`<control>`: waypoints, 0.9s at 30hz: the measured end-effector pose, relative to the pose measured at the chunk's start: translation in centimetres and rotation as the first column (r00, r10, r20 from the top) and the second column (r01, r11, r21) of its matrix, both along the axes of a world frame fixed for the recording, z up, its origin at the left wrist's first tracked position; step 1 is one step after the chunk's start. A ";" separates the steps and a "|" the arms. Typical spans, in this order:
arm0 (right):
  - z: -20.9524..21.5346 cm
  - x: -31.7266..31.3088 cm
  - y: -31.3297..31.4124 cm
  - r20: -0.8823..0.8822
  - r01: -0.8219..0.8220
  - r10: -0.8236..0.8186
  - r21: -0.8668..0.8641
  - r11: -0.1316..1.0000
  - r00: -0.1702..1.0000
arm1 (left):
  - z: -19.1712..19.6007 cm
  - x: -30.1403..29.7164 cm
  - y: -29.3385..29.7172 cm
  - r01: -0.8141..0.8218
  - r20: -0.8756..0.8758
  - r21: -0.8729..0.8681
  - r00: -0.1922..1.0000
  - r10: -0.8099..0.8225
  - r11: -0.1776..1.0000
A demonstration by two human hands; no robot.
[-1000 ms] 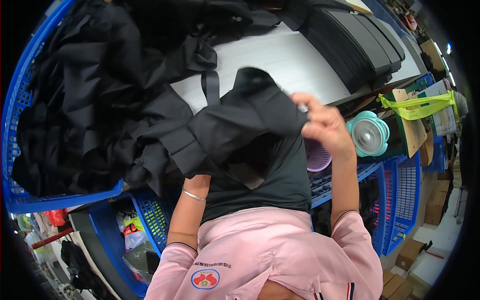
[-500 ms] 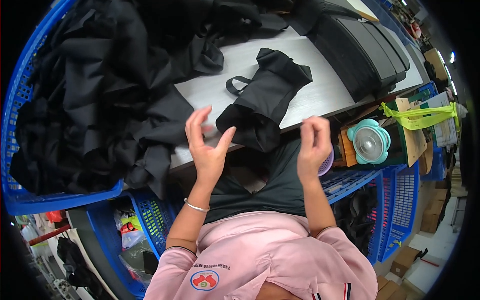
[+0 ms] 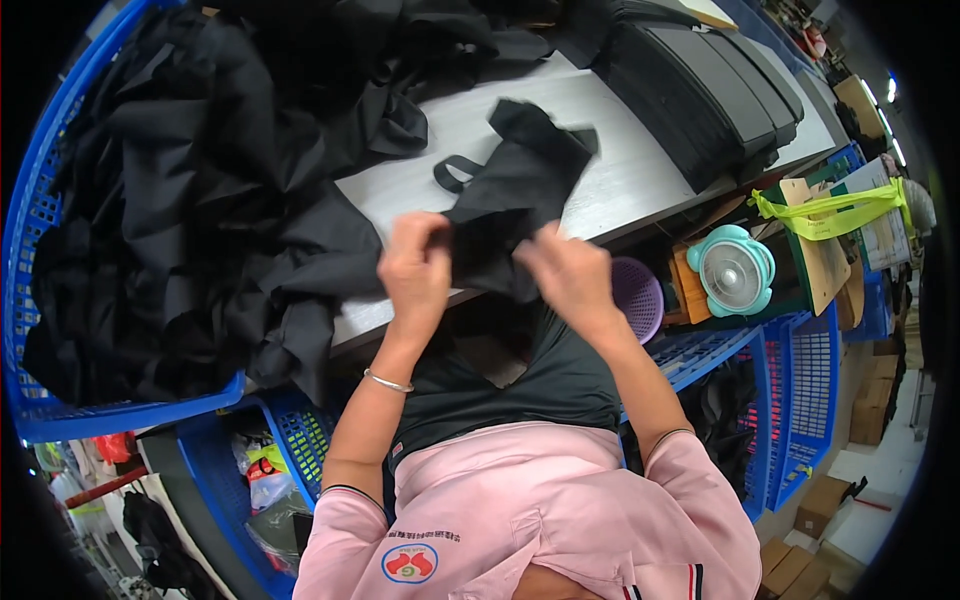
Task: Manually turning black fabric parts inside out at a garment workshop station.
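"Black fabric piece [image 3: 525, 180], one, with strap loop [image 3: 460, 160] on its left side. Location?"

"On the pale counter [image 3: 630, 140], directly before the person; near end lapping over the front edge. Neighbours: heap of black cloth [image 3: 200, 180] to the left, filling a blue basket [image 3: 130, 415] and spilling out of it; stack of dark pieces [image 3: 700, 100] farther off, to the right."

"Handlers?"

"Two, bare. Left hand [image 3: 415, 270]: at the near left edge, grip curled, fingers bent toward the thumb; likely pinching cloth, though the pinch itself cannot be made out. Right hand [image 3: 572, 275]: at the near right edge, fingertips blurred; cannot tell whether its grip is spread or pressed together."

"Step in hand?"

"Judged: taking hold of the near end by its two sides. Condition: creased, far end crumpled, main part lying on the counter."

"Next move calls for?"

"By judgement, a sure pinch on each side of that dark near end, both edges drawn level, strap loop kept clear of the fingers. Limp cloth of this sort would probably fold on itself if held from one side only."

"Other stock?"

"Turquoise fan [image 3: 735, 270], one; purple basket [image 3: 655, 305], one. Both off the counter, right side, neither touched."
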State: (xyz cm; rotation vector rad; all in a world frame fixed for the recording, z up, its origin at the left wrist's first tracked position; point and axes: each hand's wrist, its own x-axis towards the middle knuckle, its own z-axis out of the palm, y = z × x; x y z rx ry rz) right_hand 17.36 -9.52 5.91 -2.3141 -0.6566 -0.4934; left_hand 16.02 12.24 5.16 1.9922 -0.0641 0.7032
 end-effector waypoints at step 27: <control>-1.7 3.3 -1.6 -0.446 0.487 -0.316 0.348 0.801 0.837 | 0.7 0.4 -2.8 -0.135 0.052 0.097 0.990 0.130 0.986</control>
